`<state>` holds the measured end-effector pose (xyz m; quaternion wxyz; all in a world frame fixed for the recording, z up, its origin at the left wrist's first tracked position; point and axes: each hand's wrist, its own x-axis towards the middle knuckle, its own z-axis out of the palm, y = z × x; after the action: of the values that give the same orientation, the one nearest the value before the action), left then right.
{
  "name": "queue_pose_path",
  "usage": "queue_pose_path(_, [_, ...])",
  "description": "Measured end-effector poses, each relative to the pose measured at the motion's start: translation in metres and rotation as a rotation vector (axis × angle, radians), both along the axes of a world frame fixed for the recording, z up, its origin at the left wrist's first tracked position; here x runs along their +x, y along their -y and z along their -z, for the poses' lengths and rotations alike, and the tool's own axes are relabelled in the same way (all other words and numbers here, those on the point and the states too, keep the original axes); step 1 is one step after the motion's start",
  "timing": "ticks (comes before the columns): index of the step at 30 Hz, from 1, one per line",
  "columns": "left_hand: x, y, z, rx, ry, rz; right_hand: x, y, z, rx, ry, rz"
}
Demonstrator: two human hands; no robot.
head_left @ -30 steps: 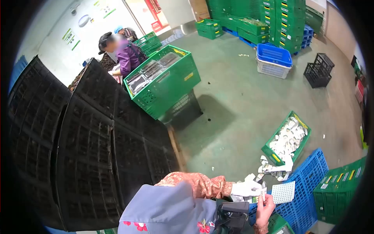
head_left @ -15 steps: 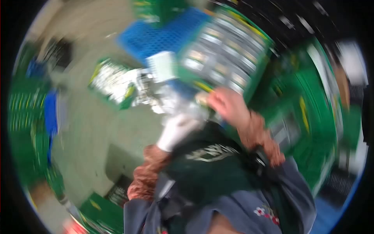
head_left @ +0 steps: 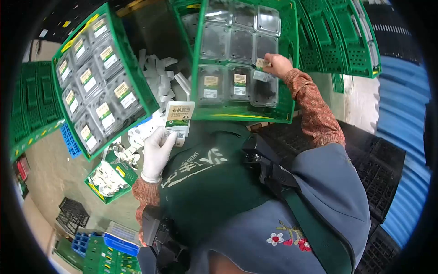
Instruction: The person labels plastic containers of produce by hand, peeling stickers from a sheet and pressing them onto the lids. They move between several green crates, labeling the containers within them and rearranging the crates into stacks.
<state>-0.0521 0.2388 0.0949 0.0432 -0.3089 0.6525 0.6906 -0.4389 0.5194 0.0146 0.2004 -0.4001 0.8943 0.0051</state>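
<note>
My left hand (head_left: pixel 157 148), in a white glove, grips a small stack of printed labels (head_left: pixel 178 114) in front of my apron. My bare right hand (head_left: pixel 277 65) pinches a single label (head_left: pixel 263 64) by its edge over the front right clear plastic box (head_left: pixel 264 93). That box sits in a green crate (head_left: pixel 246 114) with rows of lidded clear boxes. Two boxes in the front row, the left one (head_left: pixel 207 73) and the middle one (head_left: pixel 238 71), carry labels. Those behind them show none.
To the left, a tilted green crate (head_left: pixel 146 107) holds labelled boxes. White backing strips (head_left: pixel 157 73) hang between the crates. A small green crate (head_left: pixel 107 198) of crumpled strips stands on the floor. More green crates (head_left: pixel 337 41) are at the right, above blue corrugated sheeting (head_left: pixel 406 137).
The view has swung from a blurred floor area to the crate of clear boxes. My right hand now holds a label over a box, and the label stack in my left hand shows clearly.
</note>
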Motion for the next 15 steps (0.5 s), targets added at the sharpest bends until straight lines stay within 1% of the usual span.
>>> queue_pose_path(2, [-0.025,-0.009,-0.002,-0.068,0.005,0.055,-0.002,-0.027,0.024,0.105,0.056,-0.03])
queue_pose_path(5, [-0.046,-0.015,-0.003,0.034,0.08,0.047,0.009,-0.047,0.05,0.259,0.188,-0.048])
queue_pose_path(6, [-0.049,-0.016,-0.001,0.005,0.099,0.068,0.013,-0.05,0.056,0.314,0.23,-0.056])
queue_pose_path(7, [-0.049,-0.015,0.003,-0.026,0.117,0.089,0.017,-0.06,0.072,0.31,0.212,-0.063])
queue_pose_path(10, [-0.055,-0.014,0.004,-0.071,0.155,0.146,0.033,-0.072,0.095,0.297,0.024,-0.088])
queue_pose_path(11, [-0.058,-0.014,0.004,-0.079,0.163,0.166,0.037,-0.062,0.084,0.374,0.018,-0.017])
queue_pose_path(14, [-0.069,-0.013,0.005,-0.187,0.109,0.28,0.054,-0.028,0.028,0.265,-0.234,0.03])
queue_pose_path(15, [-0.068,-0.015,0.013,-0.192,0.054,0.241,0.061,-0.011,0.012,0.095,-0.084,0.087])
